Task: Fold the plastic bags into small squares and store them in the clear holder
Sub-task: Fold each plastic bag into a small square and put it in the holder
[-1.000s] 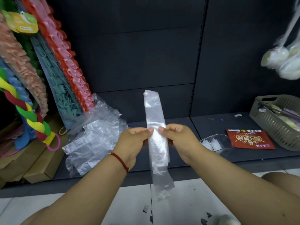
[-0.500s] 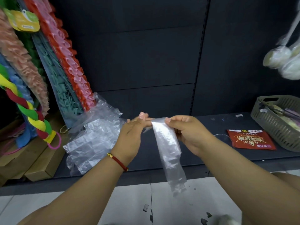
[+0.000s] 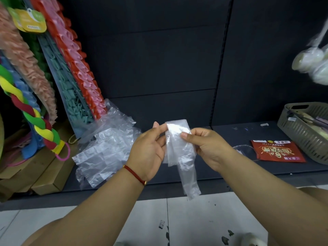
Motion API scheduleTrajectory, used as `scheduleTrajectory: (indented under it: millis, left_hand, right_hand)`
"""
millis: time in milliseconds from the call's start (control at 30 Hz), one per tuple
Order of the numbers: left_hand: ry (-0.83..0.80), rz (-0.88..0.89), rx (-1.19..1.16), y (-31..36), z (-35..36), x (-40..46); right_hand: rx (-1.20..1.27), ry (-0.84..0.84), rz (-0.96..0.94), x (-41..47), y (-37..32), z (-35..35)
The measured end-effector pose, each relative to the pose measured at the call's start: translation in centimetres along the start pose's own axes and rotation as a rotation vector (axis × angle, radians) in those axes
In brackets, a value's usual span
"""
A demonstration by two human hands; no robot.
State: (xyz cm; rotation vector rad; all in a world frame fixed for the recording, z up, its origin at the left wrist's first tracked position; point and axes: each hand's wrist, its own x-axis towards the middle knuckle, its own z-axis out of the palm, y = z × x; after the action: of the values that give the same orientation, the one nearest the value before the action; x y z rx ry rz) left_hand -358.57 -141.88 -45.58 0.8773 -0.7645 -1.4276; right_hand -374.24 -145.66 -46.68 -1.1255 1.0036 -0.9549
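From the head camera, both hands hold a clear plastic bag strip in the air just in front of the dark shelf. The left hand pinches its folded top edge between thumb and fingers; the right hand pinches the opposite edge, thumb on the film. The strip's tail hangs below the hands, past the shelf's front edge. On the shelf, left of the strip, lies a loose pile of clear bags. Right of the strip sit the clear holder, partly hidden, a red packet and a grey basket.
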Motion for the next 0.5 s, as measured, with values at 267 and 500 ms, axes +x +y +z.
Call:
scheduleTrajectory:
  millis: [267,500]
  left_hand:
    - [-0.081,0.056,0.013,-1.0,0.3,-0.3]
    - [-0.023,0.113,0.049,-1.5,0.5,-0.2]
  right_hand:
    - [0.148,-0.007,-0.028,-0.1,0.7,0.8]
    - [0.191,0.055,-0.109,-0.2,1.0,1.0]
